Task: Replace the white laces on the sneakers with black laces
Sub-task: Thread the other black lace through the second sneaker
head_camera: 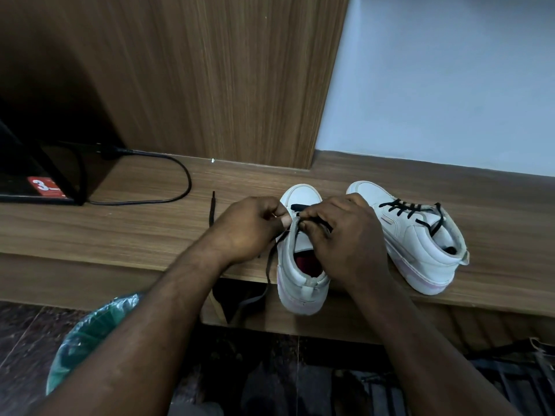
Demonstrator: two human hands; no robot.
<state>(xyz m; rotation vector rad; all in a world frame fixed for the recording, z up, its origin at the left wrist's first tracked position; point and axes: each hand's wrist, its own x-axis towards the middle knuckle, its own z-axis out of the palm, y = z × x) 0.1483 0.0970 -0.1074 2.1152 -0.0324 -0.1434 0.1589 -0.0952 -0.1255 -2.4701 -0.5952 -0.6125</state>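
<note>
Two white sneakers stand on a wooden shelf (150,226), toes pointing away from me. The right sneaker (420,247) carries a black lace through its eyelets. The left sneaker (303,274) has a black lace (270,265) across its lowest eyelets only. One end of that lace lies on the shelf to the left and a length hangs over the front edge. My left hand (249,226) pinches the left eyelet flap of this sneaker. My right hand (339,235) pinches the black lace over the tongue.
A black power cable (168,190) loops across the shelf at the left beside a dark box with a red label (45,187). A wooden panel (225,85) rises behind. A bin lined with a green plastic bag (87,337) stands on the floor at lower left.
</note>
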